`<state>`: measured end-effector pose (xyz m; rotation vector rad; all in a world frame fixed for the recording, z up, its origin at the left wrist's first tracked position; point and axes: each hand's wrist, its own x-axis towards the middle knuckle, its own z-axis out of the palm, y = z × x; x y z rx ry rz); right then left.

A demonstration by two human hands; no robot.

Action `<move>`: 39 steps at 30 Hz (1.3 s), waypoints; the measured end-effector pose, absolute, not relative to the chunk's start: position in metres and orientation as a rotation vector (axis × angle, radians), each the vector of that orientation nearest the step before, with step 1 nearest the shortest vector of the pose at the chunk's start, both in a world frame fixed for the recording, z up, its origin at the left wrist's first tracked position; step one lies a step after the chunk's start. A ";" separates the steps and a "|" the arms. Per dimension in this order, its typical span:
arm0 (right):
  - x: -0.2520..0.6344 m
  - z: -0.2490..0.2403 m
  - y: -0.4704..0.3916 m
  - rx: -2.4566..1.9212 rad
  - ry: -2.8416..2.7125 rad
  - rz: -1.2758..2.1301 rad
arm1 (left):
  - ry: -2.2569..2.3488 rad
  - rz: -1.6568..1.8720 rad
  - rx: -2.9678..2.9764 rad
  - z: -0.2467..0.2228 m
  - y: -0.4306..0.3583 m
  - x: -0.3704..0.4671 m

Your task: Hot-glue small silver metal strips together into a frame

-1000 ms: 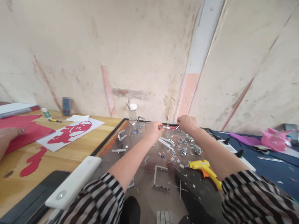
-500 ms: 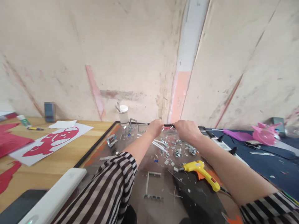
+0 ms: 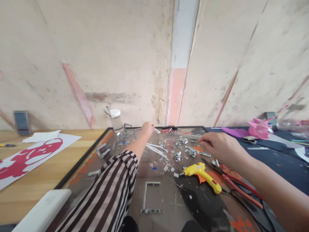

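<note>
At the far side of the dark board (image 3: pixel 166 190) my left hand (image 3: pixel 147 129) is closed, with a small white strip (image 3: pixel 156 130) jutting from its fingertips. My right hand (image 3: pixel 218 144) hovers above the board's right part, fingers pinched together. Thin silver wires (image 3: pixel 184 139) lie by its fingertips; whether it grips one I cannot make out. Beneath it are red-handled pliers (image 3: pixel 241 190) and a yellow hot glue gun (image 3: pixel 202 175). Scattered grey scraps (image 3: pixel 178 157) and white strips (image 3: pixel 156 149) spread between the hands.
A lidded clear jar (image 3: pixel 117 120) stands at the back left. Grey bracket-shaped pieces (image 3: pixel 145 196) lie near the front. On the left, a paper with a red figure (image 3: pixel 41 153) rests beside a white bar-shaped object (image 3: pixel 43 209). A pink object (image 3: pixel 259 129) sits at right.
My hands have moved apart: the right came back toward me and to the right, uncovering the pliers. The left stays at the far edge. The view has swung right.
</note>
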<state>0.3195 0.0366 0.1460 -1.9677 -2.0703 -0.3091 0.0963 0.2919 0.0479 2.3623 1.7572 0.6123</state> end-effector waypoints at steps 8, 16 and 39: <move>0.324 0.136 0.015 -1.953 -2.042 -0.287 | 1.748 0.742 2.239 0.055 0.283 0.084; 0.313 0.141 0.012 -1.968 -2.028 -0.251 | 1.681 0.892 2.236 0.076 0.271 0.070; 0.264 0.120 -0.002 -1.349 -2.304 -0.037 | 0.711 0.776 1.116 0.073 0.031 0.026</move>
